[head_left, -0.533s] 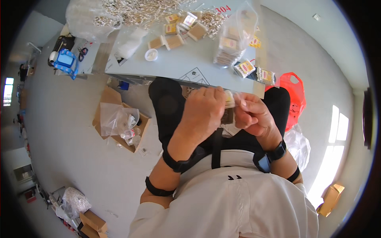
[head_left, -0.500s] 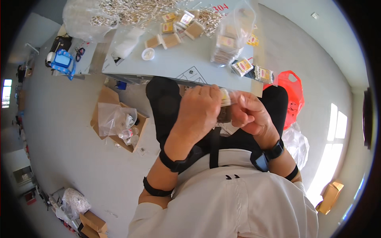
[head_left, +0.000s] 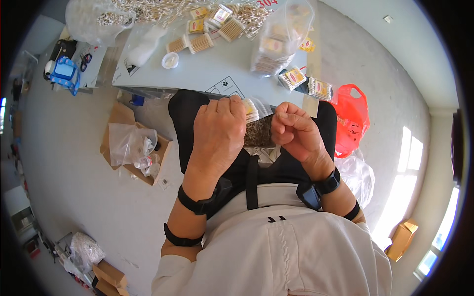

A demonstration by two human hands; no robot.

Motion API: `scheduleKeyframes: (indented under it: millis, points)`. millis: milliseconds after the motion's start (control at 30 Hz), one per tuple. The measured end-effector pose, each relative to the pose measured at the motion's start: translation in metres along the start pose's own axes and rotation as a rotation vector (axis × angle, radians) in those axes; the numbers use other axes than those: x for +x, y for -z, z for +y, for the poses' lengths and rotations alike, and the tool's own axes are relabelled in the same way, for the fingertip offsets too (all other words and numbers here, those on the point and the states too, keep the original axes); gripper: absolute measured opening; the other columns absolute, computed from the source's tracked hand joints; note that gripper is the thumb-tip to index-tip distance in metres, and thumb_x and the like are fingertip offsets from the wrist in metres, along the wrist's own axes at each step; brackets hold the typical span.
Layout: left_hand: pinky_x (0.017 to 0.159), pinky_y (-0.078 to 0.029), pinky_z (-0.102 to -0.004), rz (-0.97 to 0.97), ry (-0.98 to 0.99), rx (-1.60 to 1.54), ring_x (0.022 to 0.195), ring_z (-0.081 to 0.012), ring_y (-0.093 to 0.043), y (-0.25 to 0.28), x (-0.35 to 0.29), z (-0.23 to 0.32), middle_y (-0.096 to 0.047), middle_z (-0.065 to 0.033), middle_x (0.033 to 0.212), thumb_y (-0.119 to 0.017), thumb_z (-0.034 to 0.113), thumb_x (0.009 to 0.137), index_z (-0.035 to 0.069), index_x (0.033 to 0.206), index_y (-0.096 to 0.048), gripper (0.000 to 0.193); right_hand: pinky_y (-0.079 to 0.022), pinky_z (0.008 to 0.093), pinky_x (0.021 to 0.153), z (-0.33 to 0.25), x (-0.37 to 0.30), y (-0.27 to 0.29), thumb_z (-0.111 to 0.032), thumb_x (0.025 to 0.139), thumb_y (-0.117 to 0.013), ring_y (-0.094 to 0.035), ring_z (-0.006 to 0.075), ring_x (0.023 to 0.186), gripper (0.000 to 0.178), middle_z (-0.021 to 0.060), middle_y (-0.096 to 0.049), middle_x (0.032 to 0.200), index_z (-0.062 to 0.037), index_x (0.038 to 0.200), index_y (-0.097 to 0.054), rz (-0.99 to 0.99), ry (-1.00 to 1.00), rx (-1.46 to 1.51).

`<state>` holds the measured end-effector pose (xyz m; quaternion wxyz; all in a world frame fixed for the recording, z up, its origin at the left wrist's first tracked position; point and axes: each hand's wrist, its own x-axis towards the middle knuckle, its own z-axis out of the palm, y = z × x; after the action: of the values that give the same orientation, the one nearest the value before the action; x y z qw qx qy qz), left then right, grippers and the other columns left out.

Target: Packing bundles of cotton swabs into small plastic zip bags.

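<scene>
My left hand (head_left: 219, 126) is closed around a bundle of cotton swabs (head_left: 251, 110) with a yellow label, just off the near edge of the table. Clear plastic film (head_left: 263, 107) sticks out from the bundle toward my right hand (head_left: 300, 132). Thumb and fingers of that hand are pinched together; what sits between them, if anything, is too small to make out. Beyond my hands on the table lie a labelled swab pack (head_left: 292, 78) and another pack in clear plastic (head_left: 320, 89). A clear bag (head_left: 272, 49) filled with swab packs stands beside them.
Loose swabs (head_left: 163, 12) are heaped at the table's far side, near several bundles (head_left: 201, 43) and a round white container (head_left: 170, 60). An open cardboard box (head_left: 116, 116) with plastic bags is on the floor at left. A red bag (head_left: 353, 123) sits at right.
My hands have moved apart, the left one drawing left with the swab bundle. More of the bundle and its clear film shows now. The whole view has shifted slightly.
</scene>
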<state>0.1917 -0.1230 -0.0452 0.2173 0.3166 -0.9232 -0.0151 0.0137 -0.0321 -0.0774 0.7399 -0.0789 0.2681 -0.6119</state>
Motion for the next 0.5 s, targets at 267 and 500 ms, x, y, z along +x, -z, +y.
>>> scheduleKeyframes:
  millis: [267, 500]
  points:
    - [0.063, -0.046, -0.0361, -0.067, 0.219, -0.044, 0.07, -0.0278, -0.058, 0.017, -0.019, -0.035, -0.057, -0.0116, 0.073, -0.058, -0.002, 0.073, 0.001, 0.086, -0.053, 0.015, -0.034, 0.022, 0.049, 0.0, 0.056, -0.019, -0.009, 0.089, -0.057, -0.042, 0.0089, 0.053, 0.011, 0.0032, -0.055, 0.07, -0.0028, 0.097, -0.062, 0.188, 0.087, -0.701]
    - [0.067, -0.048, -0.0387, -0.065, 0.442, 0.023, 0.074, -0.03, -0.059, 0.029, -0.053, -0.09, -0.058, -0.0129, 0.077, -0.058, -0.004, 0.075, 0.0, 0.092, -0.052, 0.018, -0.049, 0.0366, 0.072, 0.034, 0.181, -0.051, -0.006, 0.08, -0.064, -0.06, 0.0257, 0.081, 0.045, 0.0105, -0.056, 0.085, -0.0105, 0.123, -0.056, -0.103, 0.757, -2.223]
